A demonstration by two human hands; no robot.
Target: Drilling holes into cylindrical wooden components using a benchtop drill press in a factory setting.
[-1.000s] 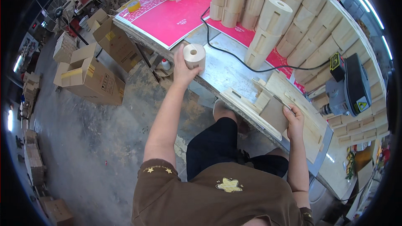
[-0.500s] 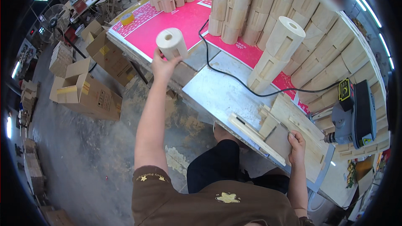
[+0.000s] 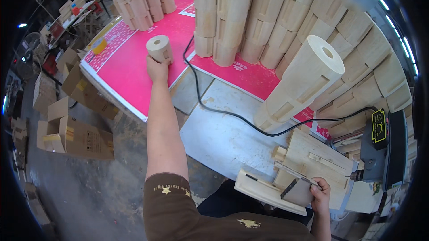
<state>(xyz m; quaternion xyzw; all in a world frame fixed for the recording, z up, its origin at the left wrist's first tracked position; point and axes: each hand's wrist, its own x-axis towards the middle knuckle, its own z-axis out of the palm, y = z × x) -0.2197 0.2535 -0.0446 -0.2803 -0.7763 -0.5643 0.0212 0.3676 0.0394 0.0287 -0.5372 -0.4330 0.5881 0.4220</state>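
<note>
My left hand is closed around a short pale wooden cylinder with a hole in its top and a slot in its side. Arm stretched out, it holds the cylinder upright over the pink sheet; whether its base touches the sheet is hidden by the hand. Low on the right, my right hand pinches the edge of a flat grey plate. That plate sits tilted at a wooden jig on the bench's near edge. A stack of similar cylinders stands beyond the jig.
Tall rows of stacked wooden cylinders line the back and right. A black cable crosses the white board to a mounted drill at right. Yellow tape lies far left; open cardboard boxes stand on the floor.
My left hand has carried the cylinder forward from beyond the table edge to over the pink sheet. The grey plate in my right hand is now more tilted. The whole view has shifted.
</note>
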